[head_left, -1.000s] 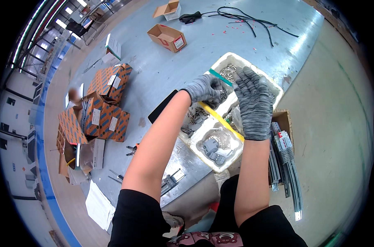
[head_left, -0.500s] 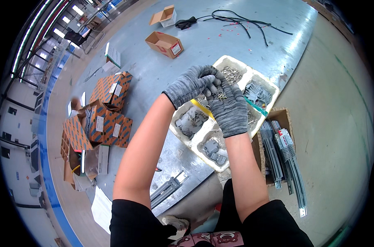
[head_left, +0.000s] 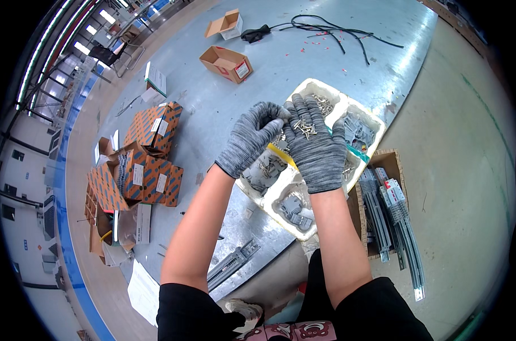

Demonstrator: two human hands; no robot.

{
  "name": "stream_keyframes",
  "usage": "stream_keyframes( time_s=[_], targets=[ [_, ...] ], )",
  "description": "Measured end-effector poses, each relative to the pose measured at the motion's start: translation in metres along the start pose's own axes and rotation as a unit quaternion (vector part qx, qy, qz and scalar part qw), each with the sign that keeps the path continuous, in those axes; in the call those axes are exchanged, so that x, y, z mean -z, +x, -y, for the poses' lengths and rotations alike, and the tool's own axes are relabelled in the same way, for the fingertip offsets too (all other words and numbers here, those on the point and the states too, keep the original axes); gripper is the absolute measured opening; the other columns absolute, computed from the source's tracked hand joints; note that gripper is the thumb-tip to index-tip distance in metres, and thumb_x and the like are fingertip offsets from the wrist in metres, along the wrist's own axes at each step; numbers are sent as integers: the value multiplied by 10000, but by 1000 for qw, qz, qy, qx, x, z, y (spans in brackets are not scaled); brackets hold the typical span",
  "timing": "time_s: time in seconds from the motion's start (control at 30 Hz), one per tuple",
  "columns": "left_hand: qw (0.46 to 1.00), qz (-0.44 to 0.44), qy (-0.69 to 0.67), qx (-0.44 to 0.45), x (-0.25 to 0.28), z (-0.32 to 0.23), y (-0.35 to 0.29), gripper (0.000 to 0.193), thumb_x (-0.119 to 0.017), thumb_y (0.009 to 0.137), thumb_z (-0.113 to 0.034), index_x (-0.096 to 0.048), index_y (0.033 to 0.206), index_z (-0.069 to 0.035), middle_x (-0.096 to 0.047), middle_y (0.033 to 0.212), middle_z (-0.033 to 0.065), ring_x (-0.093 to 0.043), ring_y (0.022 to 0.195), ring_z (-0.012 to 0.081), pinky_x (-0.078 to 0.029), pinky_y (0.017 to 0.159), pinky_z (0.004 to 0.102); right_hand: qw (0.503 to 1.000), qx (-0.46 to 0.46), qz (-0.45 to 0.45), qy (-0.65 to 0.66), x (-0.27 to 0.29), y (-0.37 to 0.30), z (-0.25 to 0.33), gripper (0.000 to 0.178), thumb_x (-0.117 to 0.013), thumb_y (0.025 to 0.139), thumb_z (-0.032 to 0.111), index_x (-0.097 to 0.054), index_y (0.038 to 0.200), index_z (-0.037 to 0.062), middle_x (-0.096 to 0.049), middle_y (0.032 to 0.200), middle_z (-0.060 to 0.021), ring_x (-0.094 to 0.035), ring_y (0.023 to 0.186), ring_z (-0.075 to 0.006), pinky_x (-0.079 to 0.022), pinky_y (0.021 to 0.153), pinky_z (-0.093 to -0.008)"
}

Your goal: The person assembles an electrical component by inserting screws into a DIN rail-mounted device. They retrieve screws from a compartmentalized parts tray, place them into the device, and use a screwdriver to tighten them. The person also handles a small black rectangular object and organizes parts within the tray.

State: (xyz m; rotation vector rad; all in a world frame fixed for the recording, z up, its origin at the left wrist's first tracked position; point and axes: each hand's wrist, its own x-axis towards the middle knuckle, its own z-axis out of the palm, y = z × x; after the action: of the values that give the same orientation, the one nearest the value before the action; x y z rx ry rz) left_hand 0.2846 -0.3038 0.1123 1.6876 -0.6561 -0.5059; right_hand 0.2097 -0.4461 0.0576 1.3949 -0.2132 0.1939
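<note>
My right hand [head_left: 316,149], in a grey knit glove, is palm up with its fingers stretched out. A small heap of metal screws [head_left: 305,129] rests on its palm. Beside it on the left, my gloved left hand [head_left: 254,136] has its fingers curled in a pinch, fingertips close to the right hand's fingers; what they hold, if anything, cannot be made out. Both hands are over a white foam tray [head_left: 274,199] with several compartments. More screws [head_left: 321,104] lie in its far compartment. Grey plastic parts [head_left: 357,132] fill others, partly hidden by my hands.
Against the table's right edge stands a cardboard box [head_left: 403,165] of metal rails. Orange patterned boxes [head_left: 150,170] are stacked at left. An open brown box [head_left: 227,62] and black cables [head_left: 337,27] lie farther back. A slotted rail [head_left: 232,264] lies near the front edge.
My left hand has drawn back slightly to the left, away from the right palm. The right hand's fingers have straightened, so the screws on its palm show more fully.
</note>
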Motion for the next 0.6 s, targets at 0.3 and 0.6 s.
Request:
stream_keyframes(
  time_s=[0.3, 0.6],
  targets=[
    [964, -7, 252, -81, -11, -14, 4, 180, -644, 875, -41, -643, 1054, -26, -617, 1002, 100, -621, 940, 191, -517, 847, 330, 636, -84, 48, 766, 5, -4, -16, 517, -372, 969, 457, -370, 1451, 270, -271, 1565, 49, -274, 1427, -163, -285, 1062, -652],
    [848, 41, 500, -171, -21, -19, 14, 253, -688, 802, -139, -617, 1038, -82, -598, 1076, 114, -628, 933, 297, -534, 806, 370, 621, -63, 86, 777, 12, -4, -9, 572, -270, 1002, 521, -338, 1480, 215, -337, 1537, -1, -275, 1423, -167, -200, 1132, -596]
  ],
)
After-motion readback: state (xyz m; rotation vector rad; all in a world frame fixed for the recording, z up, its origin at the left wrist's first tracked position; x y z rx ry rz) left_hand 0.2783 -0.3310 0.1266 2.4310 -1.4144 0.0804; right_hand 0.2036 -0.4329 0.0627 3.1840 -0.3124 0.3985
